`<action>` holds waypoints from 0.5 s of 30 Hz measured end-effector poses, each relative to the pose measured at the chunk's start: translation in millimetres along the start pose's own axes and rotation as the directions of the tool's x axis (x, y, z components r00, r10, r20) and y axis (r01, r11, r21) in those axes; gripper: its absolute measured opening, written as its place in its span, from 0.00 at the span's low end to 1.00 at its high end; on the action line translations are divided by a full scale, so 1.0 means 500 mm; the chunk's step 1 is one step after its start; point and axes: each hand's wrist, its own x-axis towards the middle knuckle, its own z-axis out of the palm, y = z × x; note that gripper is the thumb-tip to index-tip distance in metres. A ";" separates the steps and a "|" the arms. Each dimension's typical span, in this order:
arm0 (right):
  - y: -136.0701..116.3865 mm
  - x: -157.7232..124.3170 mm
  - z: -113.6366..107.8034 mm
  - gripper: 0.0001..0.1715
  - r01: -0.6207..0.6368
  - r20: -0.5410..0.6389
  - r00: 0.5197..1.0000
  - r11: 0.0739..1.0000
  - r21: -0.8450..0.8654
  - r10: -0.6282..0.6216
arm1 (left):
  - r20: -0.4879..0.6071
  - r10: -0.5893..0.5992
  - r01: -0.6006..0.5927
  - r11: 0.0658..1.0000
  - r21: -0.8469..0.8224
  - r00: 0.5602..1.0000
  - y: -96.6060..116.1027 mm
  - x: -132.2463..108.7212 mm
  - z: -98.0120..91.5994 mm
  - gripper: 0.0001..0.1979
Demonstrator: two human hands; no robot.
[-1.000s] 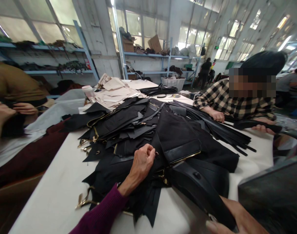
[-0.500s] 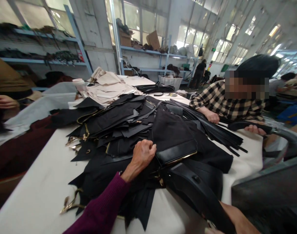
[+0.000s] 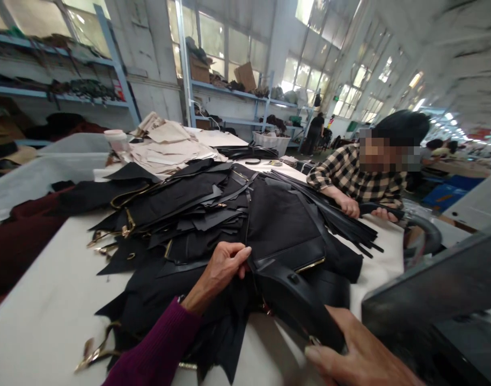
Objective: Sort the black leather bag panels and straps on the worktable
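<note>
Left hand (image 3: pixel 221 265), closed in pinch, holds edge of black fabric (image 3: pixel 283 220), mid-frame; right hand (image 3: pixel 358 348) curls round black tool (image 3: pixel 295 297), lower right. Zip (image 3: pixel 312 264) apparently fitted; piece looks mid-work, rest unclear.

My left hand (image 3: pixel 223 262): contact with the flat black fabric panel (image 3: pixel 283 220) too small to resolve. Purple knitted sleeve (image 3: pixel 165 338) cut off by bottom edge. My right hand (image 3: pixel 360 348): fingers partly hidden behind smooth, curved black handheld tool (image 3: pixel 297 297); forearm cropped.

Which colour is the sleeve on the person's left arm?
The sleeve is purple, seen in the head view.
</note>
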 end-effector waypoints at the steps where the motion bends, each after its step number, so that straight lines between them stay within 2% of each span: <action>1: -0.007 0.008 0.002 0.21 0.008 0.059 0.998 0.999 0.049 -0.011 | 0.017 -0.001 0.001 1.000 -0.024 1.000 0.000 -0.001 0.004 0.23; 2: -0.015 0.017 0.003 0.19 0.035 0.131 0.990 0.994 0.108 -0.049 | 0.033 -0.013 0.015 0.999 -0.051 0.999 0.000 -0.002 0.008 0.23; 5: -0.027 0.034 0.003 0.10 0.142 0.140 0.975 0.966 0.215 -0.174 | 0.085 -0.090 0.102 0.984 -0.143 0.992 -0.007 -0.005 0.019 0.23; 8: -0.022 0.032 -0.003 0.07 0.170 0.123 0.971 0.958 0.232 -0.203 | 0.131 -0.162 0.187 0.960 -0.209 0.978 -0.019 -0.004 0.020 0.22; 11: -0.013 0.027 -0.005 0.08 0.213 0.068 0.970 0.951 0.223 -0.234 | 0.160 -0.180 0.215 0.947 -0.240 0.971 -0.028 -0.002 0.018 0.22; 13: -0.009 0.034 -0.004 0.08 0.209 0.086 0.968 0.948 0.241 -0.235 | 0.176 -0.176 0.216 0.945 -0.245 0.968 -0.031 -0.003 0.021 0.22; 15: -0.008 0.047 -0.002 0.04 0.191 0.123 0.965 0.943 0.273 -0.231 | 0.188 -0.164 0.206 0.950 -0.235 0.968 -0.032 -0.002 0.024 0.22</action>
